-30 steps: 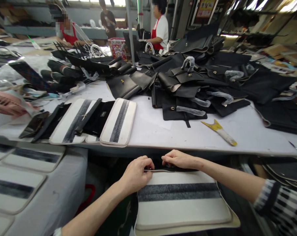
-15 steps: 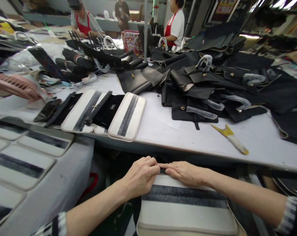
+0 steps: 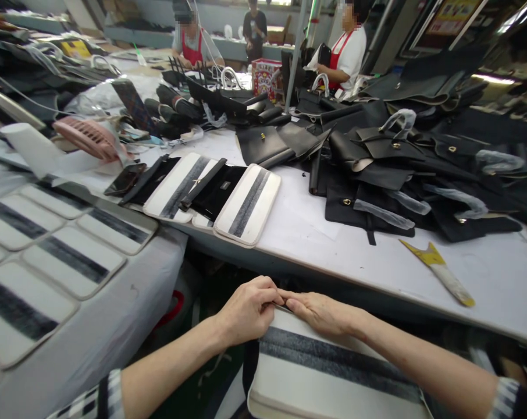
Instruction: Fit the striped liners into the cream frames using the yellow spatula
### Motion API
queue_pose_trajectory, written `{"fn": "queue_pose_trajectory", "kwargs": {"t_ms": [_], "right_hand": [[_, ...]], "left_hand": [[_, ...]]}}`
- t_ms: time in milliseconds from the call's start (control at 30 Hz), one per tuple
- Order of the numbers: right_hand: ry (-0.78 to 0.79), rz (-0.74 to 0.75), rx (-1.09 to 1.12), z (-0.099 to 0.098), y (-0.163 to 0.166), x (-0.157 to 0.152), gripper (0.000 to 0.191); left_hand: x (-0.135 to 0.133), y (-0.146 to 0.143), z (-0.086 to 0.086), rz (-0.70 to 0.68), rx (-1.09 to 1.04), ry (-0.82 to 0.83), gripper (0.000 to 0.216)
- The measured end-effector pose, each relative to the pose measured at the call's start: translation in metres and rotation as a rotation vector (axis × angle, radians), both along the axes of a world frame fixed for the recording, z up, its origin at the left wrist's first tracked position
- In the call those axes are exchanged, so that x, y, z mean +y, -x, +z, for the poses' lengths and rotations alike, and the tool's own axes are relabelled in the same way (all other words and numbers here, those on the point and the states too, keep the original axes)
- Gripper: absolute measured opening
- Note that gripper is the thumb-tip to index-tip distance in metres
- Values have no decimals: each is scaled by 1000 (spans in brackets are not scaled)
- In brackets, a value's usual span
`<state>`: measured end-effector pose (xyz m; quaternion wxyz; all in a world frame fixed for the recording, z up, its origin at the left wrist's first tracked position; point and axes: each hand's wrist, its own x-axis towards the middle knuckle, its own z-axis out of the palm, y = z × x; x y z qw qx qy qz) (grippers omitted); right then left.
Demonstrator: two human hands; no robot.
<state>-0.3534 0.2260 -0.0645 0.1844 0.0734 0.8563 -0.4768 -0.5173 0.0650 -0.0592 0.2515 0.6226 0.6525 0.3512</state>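
In front of my body is a white bag panel (image 3: 324, 378) with a wide dark stripe, and another pale layer shows under its near edge. My left hand (image 3: 250, 308) is closed at the panel's far edge, fingers curled and thumb pressed in. Against the same edge, right beside it, my right hand (image 3: 320, 311) grips with its thumb on top and its fingers reaching over the far side. The fingertips of both hands meet there, and the bit of edge between them is mostly hidden.
Striped panels (image 3: 74, 265) cover the bench at left. On the white table (image 3: 298, 233) lie more striped pieces (image 3: 248, 203), black bags (image 3: 372, 157) with wrapped handles, a yellow-and-white tool (image 3: 438, 270), a phone (image 3: 124, 178) and a pink fan (image 3: 89, 138). Co-workers are at the back.
The view has swung left, so the table and its things sit further right. Both hands stay at the panel's far edge, and the panel now looks more slanted.
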Motion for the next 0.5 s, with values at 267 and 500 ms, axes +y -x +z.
{"fn": "queue_pose_trajectory", "kwargs": {"t_ms": [267,500], "right_hand": [[22,48,-17,3,26,-13,56],[-46,81,-91,11,21,-4,61]], "left_hand": [[-16,4,2,78,44,-5,25],[-10,3,10,-102,406,-41,25]]}}
